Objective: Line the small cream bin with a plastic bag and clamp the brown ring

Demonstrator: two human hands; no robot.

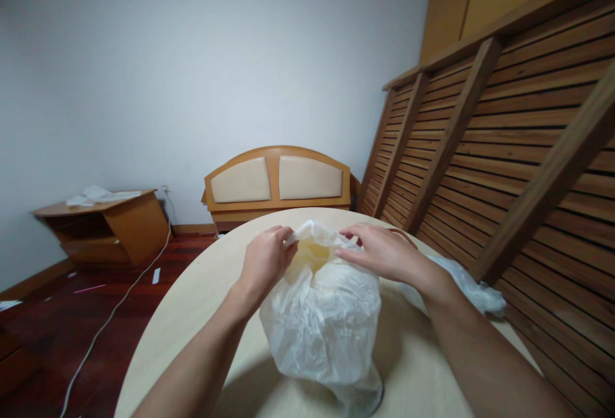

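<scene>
1. The left hand's fingers [283, 233] are closed in a pinch on the rim of a white plastic bag [317, 328], at the left side of its mouth.
2. The right hand's fingers [350, 254] are at the opposite side of that mouth, thumb and forefinger standing apart; whether they grip the plastic, I cannot tell.
3. The left hand [269, 254] and right hand [384, 252] face each other across the opening, both forearms reaching in from the near side.
4. The bag is in the middle of the near part of the table, bulging and wrinkled, its mouth open between the hands. A yellowish tint shows inside; its source is unclear. A loose, translucent end trails toward the near edge.
5. The round, pale table [206, 315] carries a second, crumpled plastic bag [473, 290] at the right, partly hidden by the right arm.
6. Beyond the table, a headboard [274, 181] with two cream panels stands by the wall [240, 65]. A slatted wooden frame [480, 149] leans at the right.
7. At the left, white sheets [100, 195] lie on a low cabinet [134, 229], and a pale cable [115, 309] crosses the dark red floor [158, 302].
</scene>
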